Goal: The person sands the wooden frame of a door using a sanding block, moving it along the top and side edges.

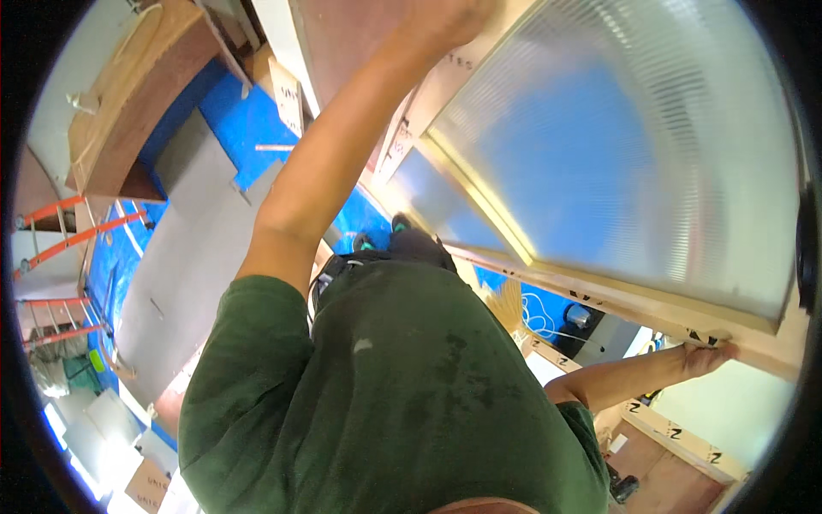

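Note:
A large wooden-framed panel [629, 295] with ribbed, see-through sheeting [591, 146] stands tilted across the right of the view. Blue shows through the sheeting, and a pale wooden bar [484, 201] crosses it. My left hand [454, 21] is up at the top edge of the picture, beside the frame's upper-left side; its fingers are cut off and blurred. Lower right, my right hand [709, 356] grips the frame's near edge, with its fingers partly hidden behind the wood.
Blue sheeting [235, 116] and grey boards [184, 248] cover the floor at left. Orange ladders [77, 227] and a curved wooden counter [141, 94] stand there too. A broom head [507, 306], white cable [539, 317] and marked timber [676, 433] lie beyond the frame.

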